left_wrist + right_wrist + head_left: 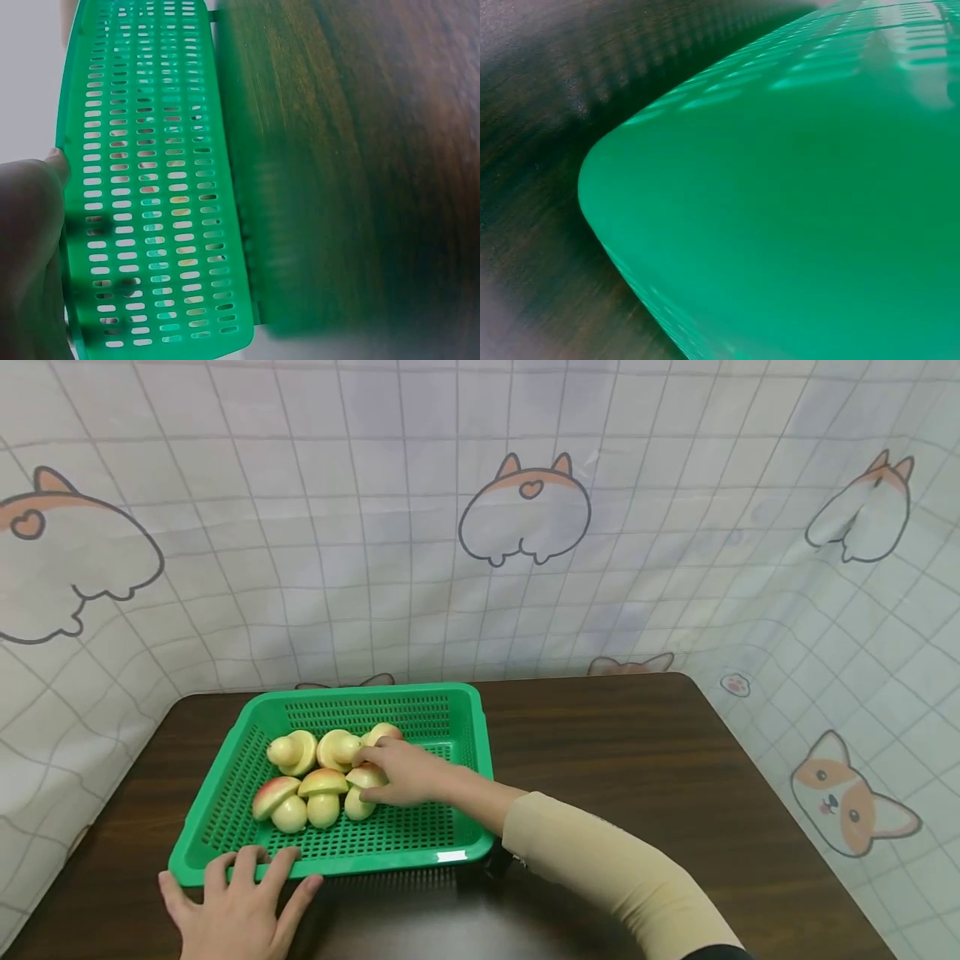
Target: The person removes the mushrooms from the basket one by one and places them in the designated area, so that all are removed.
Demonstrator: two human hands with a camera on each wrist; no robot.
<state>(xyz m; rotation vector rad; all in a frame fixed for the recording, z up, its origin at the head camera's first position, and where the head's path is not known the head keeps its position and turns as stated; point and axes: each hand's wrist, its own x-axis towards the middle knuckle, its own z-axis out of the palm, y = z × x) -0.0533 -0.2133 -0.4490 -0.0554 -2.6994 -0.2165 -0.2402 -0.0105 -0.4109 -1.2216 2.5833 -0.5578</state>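
Note:
A green plastic basket (405,863) with slotted walls stands on the table and holds several mushrooms (323,807) with yellow-red caps and pale stems. Inside it, my right hand (408,772) pinches the right-hand mushroom (360,806) of the front row between thumb and fingers; part of its cap is hidden. My left hand (240,906) grips the near rim at the left corner, fingers reaching over it. In the left wrist view, dark finger shapes show through the slotted wall (161,217). The right wrist view shows only the basket's corner (727,195), with the right hand out of sight.
The dark wooden table (600,752) extends to the right of the basket. Behind and beside it hangs a white grid-patterned cloth (660,568) with cartoon dogs. A pale yellow sleeve (600,860) on the right arm crosses the basket's near right corner.

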